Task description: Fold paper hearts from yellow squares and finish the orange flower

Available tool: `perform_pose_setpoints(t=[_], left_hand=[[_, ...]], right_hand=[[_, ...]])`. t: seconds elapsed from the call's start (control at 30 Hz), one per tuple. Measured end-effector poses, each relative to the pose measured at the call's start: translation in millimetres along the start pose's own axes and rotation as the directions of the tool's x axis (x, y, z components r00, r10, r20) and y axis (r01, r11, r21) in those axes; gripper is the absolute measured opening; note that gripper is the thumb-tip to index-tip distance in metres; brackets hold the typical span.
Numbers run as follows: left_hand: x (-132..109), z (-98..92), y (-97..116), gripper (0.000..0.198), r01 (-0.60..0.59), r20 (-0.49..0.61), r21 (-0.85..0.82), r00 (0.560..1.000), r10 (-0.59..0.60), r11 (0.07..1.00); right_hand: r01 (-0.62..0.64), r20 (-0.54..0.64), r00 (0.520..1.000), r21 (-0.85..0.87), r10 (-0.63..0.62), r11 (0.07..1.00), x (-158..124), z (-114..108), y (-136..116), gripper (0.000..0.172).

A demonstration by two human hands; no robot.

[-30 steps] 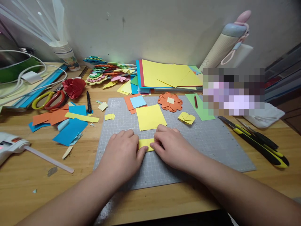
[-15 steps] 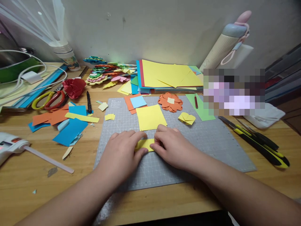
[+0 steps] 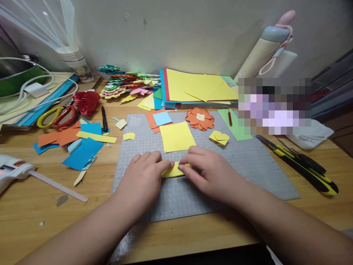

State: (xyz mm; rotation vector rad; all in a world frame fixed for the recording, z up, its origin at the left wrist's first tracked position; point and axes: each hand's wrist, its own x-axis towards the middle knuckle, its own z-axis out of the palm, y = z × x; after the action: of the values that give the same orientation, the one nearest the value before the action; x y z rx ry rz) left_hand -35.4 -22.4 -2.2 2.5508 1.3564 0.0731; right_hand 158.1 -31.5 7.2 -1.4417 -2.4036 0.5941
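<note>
A folded strip of yellow paper (image 3: 174,171) lies flat on the grey cutting mat (image 3: 149,206). My left hand (image 3: 146,173) presses the strip's left end, its fingers bent and its thumb hidden. My right hand (image 3: 205,169) has thumb and fingertips closed on the right end of the strip. Just beyond my hands is a square yellow sheet (image 3: 178,137). A folded yellow paper piece (image 3: 218,138) sits to the right of it, and an orange paper flower (image 3: 200,119) with a pale square at its centre lies behind.
On the left are a glue gun (image 3: 16,169), scissors (image 3: 63,116), a black pen (image 3: 104,118) and blue paper scraps (image 3: 84,154). A yellow-black utility knife (image 3: 306,171) lies on the right. Stacked coloured paper (image 3: 198,84) and paper flowers (image 3: 118,86) line the wall, near a bottle (image 3: 259,51).
My right thumb and fingers have slid slightly rightward along the yellow strip, showing more of it. My left thumb has drawn back out of sight beneath the hand.
</note>
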Motion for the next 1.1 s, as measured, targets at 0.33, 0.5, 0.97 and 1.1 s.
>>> perform_pose_setpoints(t=[0.33, 0.5, 0.97, 1.1], left_hand=[[-0.6, 2.3, 0.4, 0.028, -0.015, -0.001, 0.042, 1.000, 0.015, 0.999], [-0.8, 0.1, 4.4, 0.021, -0.041, 0.007, 0.088, 0.999, 0.041, 0.995], [0.3, 5.0, -1.7, 0.034, -0.024, -0.050, 0.034, 0.998, 0.026, 0.999], [-0.6, 3.6, -0.8, 0.032, -0.028, -0.046, 0.012, 0.999, 0.029, 1.000]], right_hand=[[0.381, 0.135, 0.924, -0.269, -0.357, 0.884, -8.9, 20.0, -11.2, 0.033], [0.480, 0.091, 0.875, -0.294, -0.476, 0.827, -3.3, 27.6, -6.3, 0.031], [0.576, 0.038, 0.814, -0.185, -0.580, 0.796, -32.4, 23.2, -31.9, 0.030], [0.273, -0.146, 0.941, -0.208, -0.306, 0.939, -46.2, 26.0, -30.4, 0.030]])
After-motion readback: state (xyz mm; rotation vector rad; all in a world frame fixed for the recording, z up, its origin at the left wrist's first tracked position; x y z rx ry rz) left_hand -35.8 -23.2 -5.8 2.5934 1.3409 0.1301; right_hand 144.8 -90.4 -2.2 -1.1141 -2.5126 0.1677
